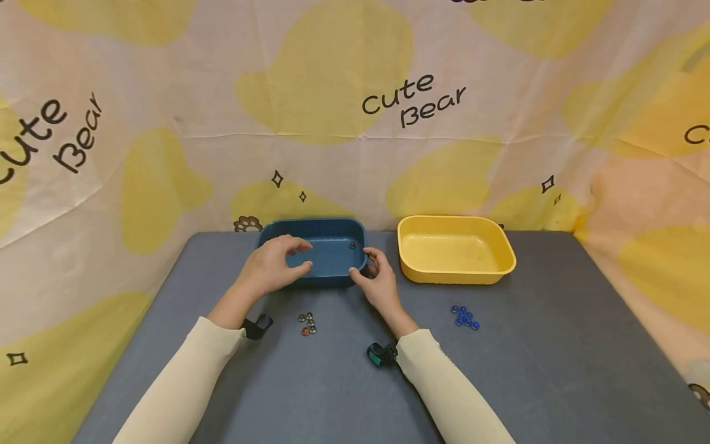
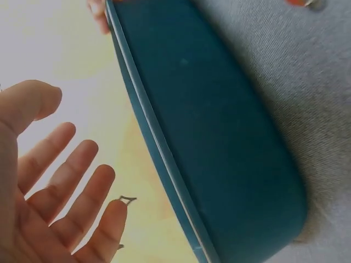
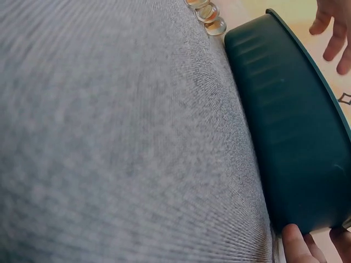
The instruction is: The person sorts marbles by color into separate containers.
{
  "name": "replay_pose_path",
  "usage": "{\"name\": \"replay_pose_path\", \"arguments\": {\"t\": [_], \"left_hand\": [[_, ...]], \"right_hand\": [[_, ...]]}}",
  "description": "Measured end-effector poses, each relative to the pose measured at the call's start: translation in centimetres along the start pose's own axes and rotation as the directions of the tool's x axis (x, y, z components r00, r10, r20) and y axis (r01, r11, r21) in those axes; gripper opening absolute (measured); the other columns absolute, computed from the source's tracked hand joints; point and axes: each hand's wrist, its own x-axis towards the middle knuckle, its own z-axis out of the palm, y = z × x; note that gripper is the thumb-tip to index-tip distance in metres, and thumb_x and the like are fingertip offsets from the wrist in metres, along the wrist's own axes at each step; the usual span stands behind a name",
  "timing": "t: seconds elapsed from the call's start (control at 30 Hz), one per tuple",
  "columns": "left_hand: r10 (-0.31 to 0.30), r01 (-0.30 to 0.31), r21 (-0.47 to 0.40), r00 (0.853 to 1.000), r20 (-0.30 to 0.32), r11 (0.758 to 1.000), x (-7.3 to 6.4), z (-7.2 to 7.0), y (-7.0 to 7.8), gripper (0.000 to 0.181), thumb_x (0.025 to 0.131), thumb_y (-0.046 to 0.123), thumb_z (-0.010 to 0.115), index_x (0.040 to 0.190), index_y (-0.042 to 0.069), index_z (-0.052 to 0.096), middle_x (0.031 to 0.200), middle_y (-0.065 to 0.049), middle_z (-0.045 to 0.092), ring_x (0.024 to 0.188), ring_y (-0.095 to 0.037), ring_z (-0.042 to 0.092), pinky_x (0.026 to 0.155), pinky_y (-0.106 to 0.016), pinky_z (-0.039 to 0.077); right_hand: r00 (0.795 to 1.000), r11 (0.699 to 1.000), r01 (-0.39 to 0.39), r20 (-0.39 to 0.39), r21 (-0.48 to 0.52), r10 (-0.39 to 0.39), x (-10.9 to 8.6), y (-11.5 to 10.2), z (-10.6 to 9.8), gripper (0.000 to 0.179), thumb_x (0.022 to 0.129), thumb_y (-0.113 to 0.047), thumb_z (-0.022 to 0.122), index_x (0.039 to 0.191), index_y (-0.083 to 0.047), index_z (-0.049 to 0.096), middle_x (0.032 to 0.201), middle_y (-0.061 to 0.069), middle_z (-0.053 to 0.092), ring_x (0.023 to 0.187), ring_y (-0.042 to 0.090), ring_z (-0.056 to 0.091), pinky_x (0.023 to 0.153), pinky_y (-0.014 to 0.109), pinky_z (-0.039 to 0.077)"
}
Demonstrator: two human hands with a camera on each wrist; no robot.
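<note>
A dark blue plastic bin (image 1: 333,280) sits on the grey table, with one small clear marble (image 1: 352,245) inside near its right end. My left hand (image 1: 273,264) is over the bin's left part, thumb and fingers spread apart and nothing between them; the left wrist view shows the same loose fingers (image 2: 82,192) beside the rim. At the front right corner of the bin, my right hand (image 1: 379,283) holds the wall between thumb and fingers. The right wrist view has its fingertips (image 3: 296,244) against the bin's end. Several clear marbles (image 1: 309,316), one reddish (image 1: 305,332), lie in front.
A yellow bin (image 1: 457,277) stands to the right of the blue one. Several blue marbles (image 1: 465,317) lie clustered on the table (image 1: 554,357) in front of it. A printed cloth (image 1: 333,111) hangs right behind the table's back edge.
</note>
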Motion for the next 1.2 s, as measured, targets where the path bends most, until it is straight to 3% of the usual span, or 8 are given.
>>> {"name": "replay_pose_path", "arguments": {"t": [0.23, 0.43, 0.9, 1.2], "left_hand": [[0.056, -0.056, 0.002, 0.998, -0.016, 0.998, -2.3, 0.4, 0.7, 0.027, 0.086, 0.034, 0.07, 0.111, 0.024, 0.068, 0.108, 0.005, 0.069, 0.095, -0.018, 0.063, 0.076, -0.038, 0.053], [0.063, -0.063, 0.011, 0.998, -0.002, 0.998, -3.7, 0.9, 0.6, 0.025, 0.084, 0.034, 0.072, 0.107, 0.026, 0.069, 0.104, 0.006, 0.069, 0.09, -0.014, 0.063, 0.072, -0.035, 0.052], [0.061, -0.061, 0.0, 0.993, 0.105, 0.998, -5.1, 2.6, -0.3, 0.024, 0.082, 0.032, 0.074, 0.103, 0.022, 0.072, 0.094, 0.007, 0.069, 0.078, -0.007, 0.059, 0.064, -0.026, 0.048], [0.002, -0.001, -0.005, 0.988, 0.152, 1.0, -5.9, 3.7, -1.1, 0.017, 0.079, 0.031, 0.076, 0.095, 0.026, 0.071, 0.084, 0.015, 0.065, 0.071, -0.001, 0.054, 0.059, -0.023, 0.044]], "right_hand": [[1.0, 1.0, -0.004, 0.001, 0.007, 0.004, 0.0, 0.2, -0.1, 0.054, 0.084, -0.008, 0.072, 0.132, -0.002, 0.049, 0.138, 0.023, 0.052, 0.125, 0.035, 0.055, 0.104, 0.046, 0.044], [1.0, 1.0, -0.003, -0.003, 0.004, 0.003, 0.0, 0.3, 0.0, 0.054, 0.084, -0.008, 0.072, 0.132, -0.002, 0.049, 0.139, 0.021, 0.051, 0.127, 0.034, 0.053, 0.105, 0.046, 0.043], [1.0, 1.0, 0.013, 0.0, 0.015, -0.013, 0.2, 0.1, -0.1, 0.053, 0.084, -0.007, 0.071, 0.132, 0.001, 0.049, 0.138, 0.024, 0.051, 0.124, 0.038, 0.054, 0.103, 0.048, 0.044], [1.0, 1.0, -0.016, -0.001, 0.02, 0.016, 0.1, 0.1, -0.1, 0.053, 0.084, -0.008, 0.072, 0.131, -0.004, 0.05, 0.139, 0.021, 0.051, 0.125, 0.037, 0.054, 0.104, 0.046, 0.044]]}}
